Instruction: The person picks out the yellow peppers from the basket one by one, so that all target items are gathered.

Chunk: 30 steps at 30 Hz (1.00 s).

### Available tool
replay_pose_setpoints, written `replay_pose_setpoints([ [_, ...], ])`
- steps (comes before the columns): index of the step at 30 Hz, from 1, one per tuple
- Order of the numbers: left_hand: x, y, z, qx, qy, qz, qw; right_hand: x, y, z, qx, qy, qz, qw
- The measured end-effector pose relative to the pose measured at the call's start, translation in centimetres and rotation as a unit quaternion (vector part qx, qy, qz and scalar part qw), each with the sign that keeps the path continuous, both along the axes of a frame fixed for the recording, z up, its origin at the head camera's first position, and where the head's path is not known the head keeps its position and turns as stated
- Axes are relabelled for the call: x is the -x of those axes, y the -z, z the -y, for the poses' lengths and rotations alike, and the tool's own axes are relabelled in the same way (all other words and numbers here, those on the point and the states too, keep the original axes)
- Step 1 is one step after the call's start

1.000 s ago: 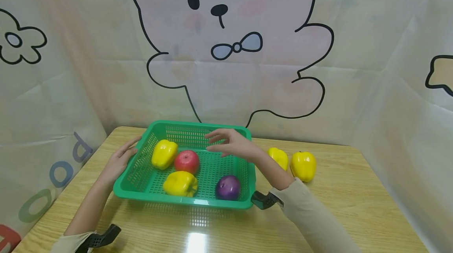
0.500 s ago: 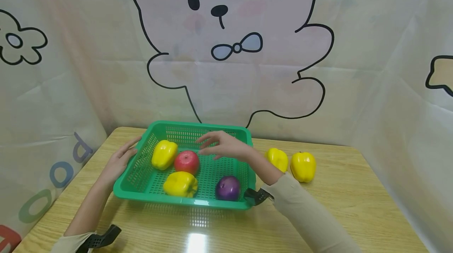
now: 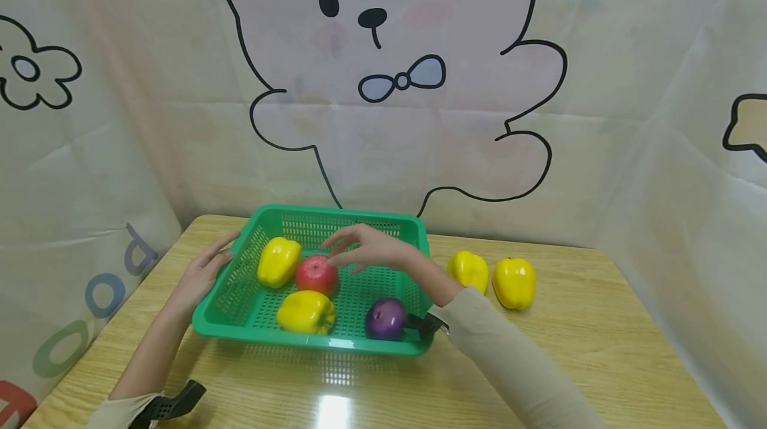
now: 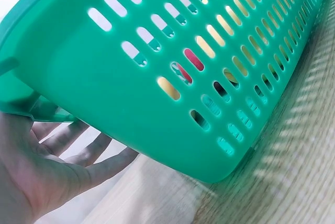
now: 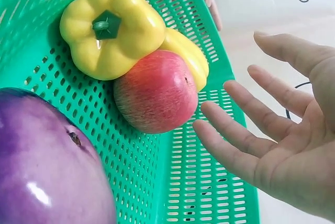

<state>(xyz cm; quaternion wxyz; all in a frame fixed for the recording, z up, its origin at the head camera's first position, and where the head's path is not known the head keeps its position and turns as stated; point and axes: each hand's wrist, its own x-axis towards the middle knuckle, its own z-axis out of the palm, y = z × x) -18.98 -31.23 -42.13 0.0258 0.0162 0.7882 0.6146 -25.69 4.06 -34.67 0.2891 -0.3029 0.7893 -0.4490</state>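
Fingers [image 5: 235,130] spread, right hand [image 3: 374,249] hovers; left hand [image 3: 200,276] touches basket [image 3: 269,337].

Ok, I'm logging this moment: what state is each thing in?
Green basket, upright on the table
Near basket pepper, on its side
Far basket pepper, unheld
Apple, inside basket, unheld
Purple fruit, inside basket, unheld
Left table pepper, partly hidden
Right table pepper, upright, unheld
Left grip, at the basket rim
Right grip, fingers apart, holding nothing

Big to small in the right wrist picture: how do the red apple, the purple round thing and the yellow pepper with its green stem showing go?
1. Purple round thing, partly cut off; it looks close up, so its real size is unsure
2. Yellow pepper
3. Red apple
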Motion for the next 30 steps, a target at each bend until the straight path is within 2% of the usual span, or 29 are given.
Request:
replay_pose_setpoints([
  [20, 0.0, 0.2, 0.0, 0.005, -0.004, 0.000, 1.0000, 1.4, 2.0, 2.0, -0.023, -0.051, -0.010, 0.9984],
  [30, 0.0, 0.0, 0.0, -0.008, 0.000, -0.002, 1.0000, 1.2, 2.6, 2.4, -0.035, -0.067, 0.014, 0.9970],
])
